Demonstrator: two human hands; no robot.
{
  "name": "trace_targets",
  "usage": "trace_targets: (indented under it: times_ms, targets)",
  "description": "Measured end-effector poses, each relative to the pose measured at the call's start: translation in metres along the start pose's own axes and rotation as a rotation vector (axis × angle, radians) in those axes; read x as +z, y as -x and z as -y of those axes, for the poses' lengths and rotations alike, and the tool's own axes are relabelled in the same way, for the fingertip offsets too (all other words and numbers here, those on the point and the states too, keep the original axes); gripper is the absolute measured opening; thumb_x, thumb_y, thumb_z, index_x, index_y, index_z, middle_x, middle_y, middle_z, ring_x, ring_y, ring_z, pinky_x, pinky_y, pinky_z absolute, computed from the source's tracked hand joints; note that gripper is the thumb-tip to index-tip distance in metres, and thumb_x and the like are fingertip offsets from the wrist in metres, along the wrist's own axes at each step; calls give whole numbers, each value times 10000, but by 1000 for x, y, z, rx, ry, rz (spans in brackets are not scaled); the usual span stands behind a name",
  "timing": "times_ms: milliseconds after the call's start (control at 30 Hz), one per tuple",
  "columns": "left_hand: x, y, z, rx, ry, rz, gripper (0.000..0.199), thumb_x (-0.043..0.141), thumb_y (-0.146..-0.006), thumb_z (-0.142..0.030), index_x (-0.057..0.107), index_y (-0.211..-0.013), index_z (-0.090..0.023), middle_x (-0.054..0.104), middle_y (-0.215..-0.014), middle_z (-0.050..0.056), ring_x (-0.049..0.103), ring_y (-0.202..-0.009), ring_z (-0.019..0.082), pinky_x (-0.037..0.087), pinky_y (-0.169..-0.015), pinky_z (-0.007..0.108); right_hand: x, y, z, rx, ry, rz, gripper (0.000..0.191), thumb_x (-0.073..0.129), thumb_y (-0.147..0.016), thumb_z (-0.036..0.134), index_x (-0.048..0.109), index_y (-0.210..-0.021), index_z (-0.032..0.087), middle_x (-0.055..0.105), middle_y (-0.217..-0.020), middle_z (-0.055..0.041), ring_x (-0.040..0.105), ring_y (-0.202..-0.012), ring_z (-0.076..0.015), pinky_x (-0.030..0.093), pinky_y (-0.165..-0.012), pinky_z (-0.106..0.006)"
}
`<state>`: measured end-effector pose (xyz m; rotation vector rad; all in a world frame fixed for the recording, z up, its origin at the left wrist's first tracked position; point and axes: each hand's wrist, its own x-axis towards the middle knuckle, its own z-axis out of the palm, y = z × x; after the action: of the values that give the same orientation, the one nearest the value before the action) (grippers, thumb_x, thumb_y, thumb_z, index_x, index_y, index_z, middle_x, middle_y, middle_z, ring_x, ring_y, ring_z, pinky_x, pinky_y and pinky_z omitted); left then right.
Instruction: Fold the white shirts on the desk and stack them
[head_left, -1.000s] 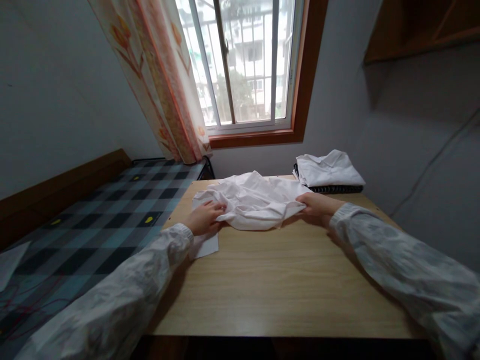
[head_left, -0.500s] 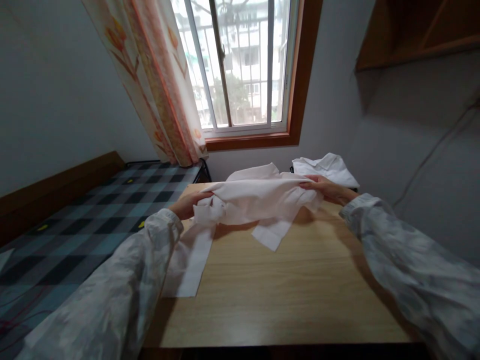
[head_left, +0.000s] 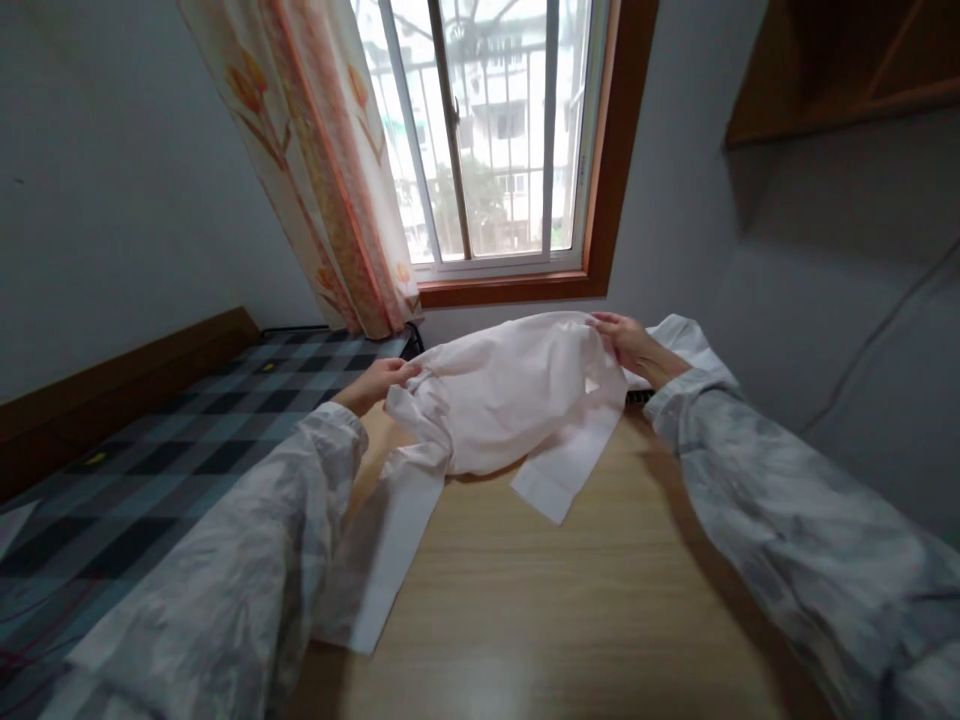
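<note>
A white shirt [head_left: 517,390] is stretched between my two hands over the far part of the wooden table [head_left: 540,600]. My left hand [head_left: 381,382] pinches its left edge, the fingers closed on the cloth. At its upper right corner my right hand [head_left: 626,340] grips the fabric, thumb and fingers together. The body of the shirt is lifted and billows. One sleeve trails down the table's left side toward me, and the other, shorter in view, lies near the middle. The shirt's far side is hidden behind the raised cloth.
Another white folded garment [head_left: 682,340] lies beyond my right hand, on something dark. To the left stands a bed with a checked cover [head_left: 195,430]. A flowered curtain [head_left: 322,180] hangs by the window [head_left: 502,150]. A wooden shelf [head_left: 840,110] is fixed high on the right.
Both hands have risen slightly, the right one also moving inward, lifting the shirt's far edge higher. More of the cloth is now spread out, and the left sleeve reaches nearer to me.
</note>
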<state>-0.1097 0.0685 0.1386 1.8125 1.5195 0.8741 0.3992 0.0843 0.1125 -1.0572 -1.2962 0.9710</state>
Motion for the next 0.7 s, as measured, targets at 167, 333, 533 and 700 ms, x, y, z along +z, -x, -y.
trace_targets:
  times_ms: [167,333,533,700]
  targets:
    - [9,4,33,-89,-306,-240,479,792,-757,-666,626,-778,-217,691,-727,63,660,-793,258,505,-736,353,16,34,-57,-107,586,-114,735,871,-827,630,642,-1371,192,704,-1444,-232,651,-1388,-415,522,-1197,-595]
    - [37,51,19,419,-448,-75,460,595,-1005,-617,723,-1147,-199,776,-1257,155,703,-1198,321,529,-1067,435,23,95,-75,-460,937,53,605,748,-958,543,631,-1433,186,677,-1477,-242,616,-1407,-435,463,-1239,-594]
    - [81,104,-4,685,-666,326,590,820,-903,-542,690,-1393,-242,738,-1408,155,700,-1277,379,497,-1120,488,27,137,-78,-472,1027,375,404,752,-985,556,706,-1238,245,718,-1350,-167,654,-1297,-387,524,-1153,-552]
    - [83,91,9,584,-684,286,292,676,-985,-379,766,-1225,-239,803,-1176,134,751,-1090,337,539,-963,433,21,138,-86,-434,888,422,209,575,-1081,393,720,-1108,245,725,-1271,-141,677,-1224,-320,545,-1101,-487]
